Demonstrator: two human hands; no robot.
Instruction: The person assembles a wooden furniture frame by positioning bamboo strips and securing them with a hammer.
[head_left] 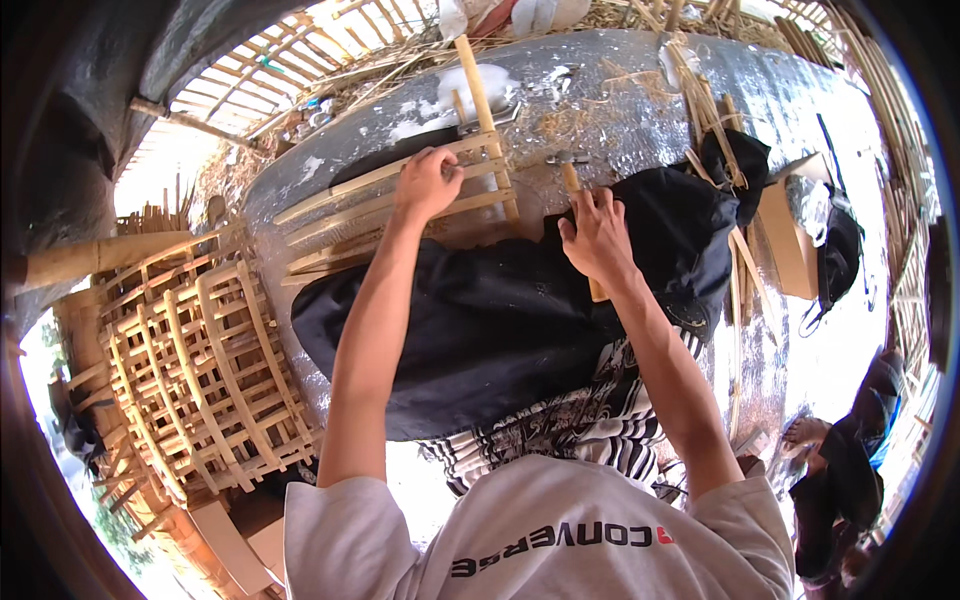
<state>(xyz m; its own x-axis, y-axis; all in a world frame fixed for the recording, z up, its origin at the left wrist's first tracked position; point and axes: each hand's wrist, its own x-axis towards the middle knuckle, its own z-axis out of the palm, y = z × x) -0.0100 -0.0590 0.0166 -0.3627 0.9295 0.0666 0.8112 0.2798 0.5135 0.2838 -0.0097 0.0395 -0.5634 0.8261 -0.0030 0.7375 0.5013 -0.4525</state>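
A bamboo frame (350,213) lies ahead of me, with several pale slats fixed to a crosswise bamboo pole (474,85). Over its upper slats is my left hand (432,183), fingers drawn together in a pinch near the pole; whatever is between them is too small to name. To the right, my right hand (598,232) wraps round the wooden handle of a hammer (571,178). The metal head points away from me, and the handle's butt shows below my palm. Black cloth (480,330) covers my legs beneath both forearms.
Silver sheeting (620,90) spreads under the work. Stacked bamboo lattice frames (205,370) stand at left. Loose bamboo strips (712,115), a cardboard box (788,235) and a black bag (840,250) lie at right. Another person's foot (806,434) shows at lower right.
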